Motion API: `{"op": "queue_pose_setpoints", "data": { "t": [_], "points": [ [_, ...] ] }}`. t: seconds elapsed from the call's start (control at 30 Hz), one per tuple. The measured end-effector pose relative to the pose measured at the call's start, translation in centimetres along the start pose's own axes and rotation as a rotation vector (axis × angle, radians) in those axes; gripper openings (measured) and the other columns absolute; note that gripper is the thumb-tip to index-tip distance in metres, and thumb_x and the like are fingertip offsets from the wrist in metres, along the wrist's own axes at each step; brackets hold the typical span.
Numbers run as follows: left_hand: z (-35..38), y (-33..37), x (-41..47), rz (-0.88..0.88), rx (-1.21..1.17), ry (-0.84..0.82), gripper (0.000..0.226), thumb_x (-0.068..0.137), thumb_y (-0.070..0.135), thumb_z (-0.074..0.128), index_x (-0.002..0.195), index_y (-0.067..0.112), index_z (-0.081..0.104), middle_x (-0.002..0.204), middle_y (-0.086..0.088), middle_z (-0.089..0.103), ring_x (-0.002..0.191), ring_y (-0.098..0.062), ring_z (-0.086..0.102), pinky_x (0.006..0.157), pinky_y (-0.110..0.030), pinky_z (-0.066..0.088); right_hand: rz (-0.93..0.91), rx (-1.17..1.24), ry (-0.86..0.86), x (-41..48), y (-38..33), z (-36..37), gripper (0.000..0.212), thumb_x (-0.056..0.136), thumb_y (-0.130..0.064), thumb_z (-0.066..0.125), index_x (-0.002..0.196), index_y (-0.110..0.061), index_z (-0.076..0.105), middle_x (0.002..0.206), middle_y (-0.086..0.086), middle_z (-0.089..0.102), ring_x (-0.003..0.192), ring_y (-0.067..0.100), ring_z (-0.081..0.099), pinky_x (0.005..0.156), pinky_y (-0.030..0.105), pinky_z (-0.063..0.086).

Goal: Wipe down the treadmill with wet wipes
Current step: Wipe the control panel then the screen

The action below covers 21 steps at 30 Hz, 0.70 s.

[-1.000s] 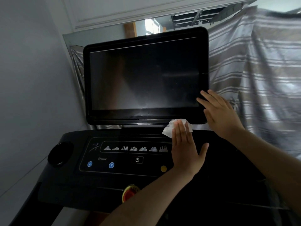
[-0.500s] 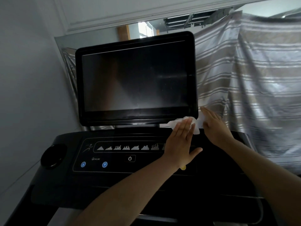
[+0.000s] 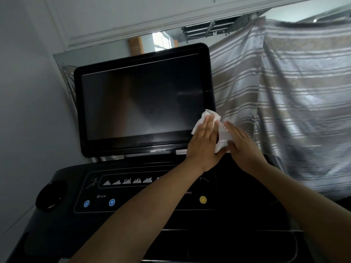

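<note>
Presently: wet wipe (image 3: pixel 222 138) at the lower right corner of the treadmill screen (image 3: pixel 142 103), pressed flat under the straight-fingered left hand (image 3: pixel 204 144), right hand (image 3: pixel 242 147) likewise flat, touching its edge; console (image 3: pixel 133 217) judged still to wipe.

**The wipe went up from the console to the screen corner.**
One second before, the left hand (image 3: pixel 204 143) pressed the wipe (image 3: pixel 223 134) flat on the back edge of the console (image 3: pixel 144 188), under the screen (image 3: pixel 142 103). It then slid to the right and climbed, so the wipe lay on the lower right corner of the screen, more unfolded. The right hand (image 3: pixel 244 148) left the right frame of the screen, came down, and touched the wipe's right part with flat fingers, just beside the left hand.
</note>
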State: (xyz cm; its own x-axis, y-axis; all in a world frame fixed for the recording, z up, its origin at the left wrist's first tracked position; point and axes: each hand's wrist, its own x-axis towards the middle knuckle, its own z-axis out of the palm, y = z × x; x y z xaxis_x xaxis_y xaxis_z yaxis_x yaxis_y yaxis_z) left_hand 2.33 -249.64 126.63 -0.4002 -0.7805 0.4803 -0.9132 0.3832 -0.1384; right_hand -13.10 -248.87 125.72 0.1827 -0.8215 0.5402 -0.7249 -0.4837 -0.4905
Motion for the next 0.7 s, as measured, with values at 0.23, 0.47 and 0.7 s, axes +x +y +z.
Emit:
{"op": "queue_pose_setpoints", "data": {
  "t": [0.23,0.47,0.7],
  "points": [
    [-3.1,-3.7,3.4,0.101,-0.168,0.036,0.065,0.103,0.034,0.041,0.156,0.012,0.011,0.164,-0.005,-0.001,0.150,-0.013,-0.010,0.123,-0.031,0.002,-0.219,-0.132,0.070,3.3,-2.3,-0.5,0.056,0.098,-0.027,0.029,0.151,-0.010,0.032,0.158,0.004,0.030,0.146,0.014,0.023,0.116,0.023,0.011],
    [-6.2,-7.5,7.6,0.134,-0.160,0.107,0.064,0.103,0.027,0.044,0.155,0.012,0.012,0.163,-0.006,0.001,0.151,-0.016,-0.006,0.123,-0.030,-0.002,-0.274,-0.120,0.100,9.1,-4.1,-1.0,0.061,0.098,-0.035,0.024,0.150,-0.002,0.028,0.158,0.012,0.026,0.147,0.021,0.023,0.119,0.030,0.013],
    [-9.2,-9.7,13.2,0.118,-0.156,0.152,0.065,0.103,0.027,0.041,0.155,0.012,0.006,0.163,-0.008,-0.003,0.150,-0.017,-0.009,0.121,-0.028,-0.007,-0.297,-0.162,0.180,15.7,-5.9,-3.2,0.053,0.103,-0.010,0.036,0.153,-0.004,0.018,0.162,0.009,0.015,0.151,0.018,0.013,0.117,0.021,-0.001]
  ]
}}
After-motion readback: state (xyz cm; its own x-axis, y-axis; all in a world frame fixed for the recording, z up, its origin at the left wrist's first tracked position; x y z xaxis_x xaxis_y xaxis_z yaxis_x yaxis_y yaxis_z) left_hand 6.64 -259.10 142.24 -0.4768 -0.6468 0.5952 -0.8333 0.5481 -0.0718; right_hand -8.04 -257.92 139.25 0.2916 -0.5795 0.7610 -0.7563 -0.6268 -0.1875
